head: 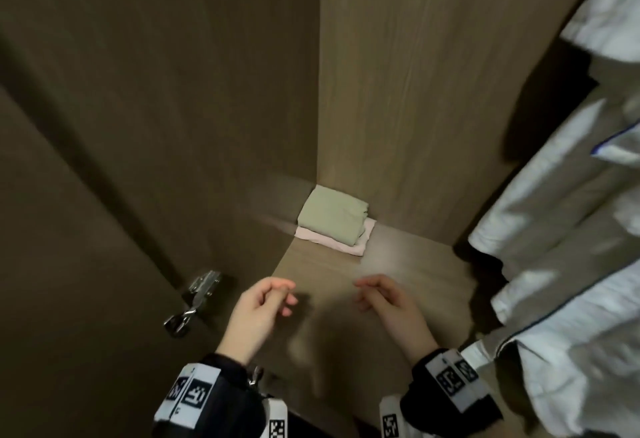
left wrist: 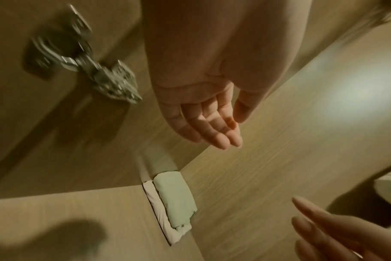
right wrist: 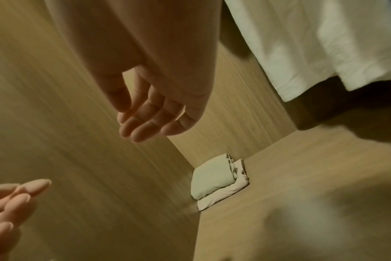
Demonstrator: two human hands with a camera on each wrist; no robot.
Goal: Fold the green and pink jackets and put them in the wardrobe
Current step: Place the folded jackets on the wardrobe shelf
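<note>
Left hand: the left hand (head: pixel 257 311) hangs over the front of the shelf, fingers loosely curled, nothing in it.
Right hand: the right hand (head: pixel 388 306) is level with it and a little apart, fingers just as slack and relaxed, also holding nothing.
Hands counted: two, both free, both well short of the clothes.
Green jacket: one green jacket (head: pixel 330 217), folded into a neat block, sits on top of the stack.
Pink jacket: one pink jacket (head: pixel 348 245), folded flat, lies underneath; its edge sticks out past the green one at the front and right.
Stack: two folded pieces in all, tucked into the back left corner of the wardrobe (head: pixel 408 91), touching the side wall and the back panel.
Shelf: one wooden shelf (head: pixel 398 264) bears the stack, a patch of light glaring off it.
Hinge: one metal hinge (head: pixel 195 299) on the open door, just left of the left hand.
Hanging clothes: pale garments (head: pixel 571 212) hang at the right; how many I cannot tell.
</note>
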